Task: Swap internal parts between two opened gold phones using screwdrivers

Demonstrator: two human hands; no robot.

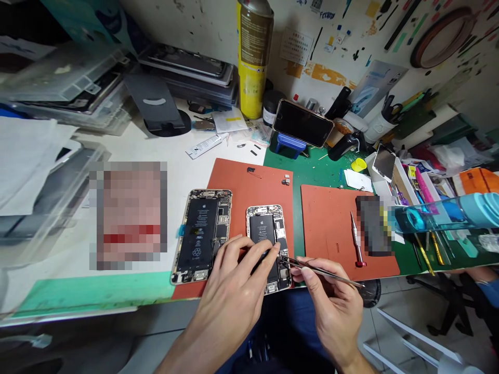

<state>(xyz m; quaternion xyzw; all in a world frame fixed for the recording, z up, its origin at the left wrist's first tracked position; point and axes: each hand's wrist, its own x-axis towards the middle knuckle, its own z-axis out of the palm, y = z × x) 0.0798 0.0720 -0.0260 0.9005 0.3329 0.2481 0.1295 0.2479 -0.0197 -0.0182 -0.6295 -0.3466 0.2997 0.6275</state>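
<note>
A small opened smartphone (262,222), its black battery and inner boards bare, lies near the table's front edge. My left hand (237,283) reaches across its lower half, fingers bent and tips pressing near its right side; the thumb is hidden. In my right hand (335,296) are metal tweezers (325,271), pinched between thumb and fingers. Their tips meet the phone's right side beside my left fingertips; whether they grip a part there is too small to tell. A larger opened smartphone (200,228) lies to the left, beside my left hand.
Beneath the phones is an orange mat (234,174); a second mat (319,223) holds a screwdriver (355,239). A dark phone (303,123) leans on a blue stand (288,144). Behind stands a yellow spray can (255,59). A blue bottle (448,213) lies right.
</note>
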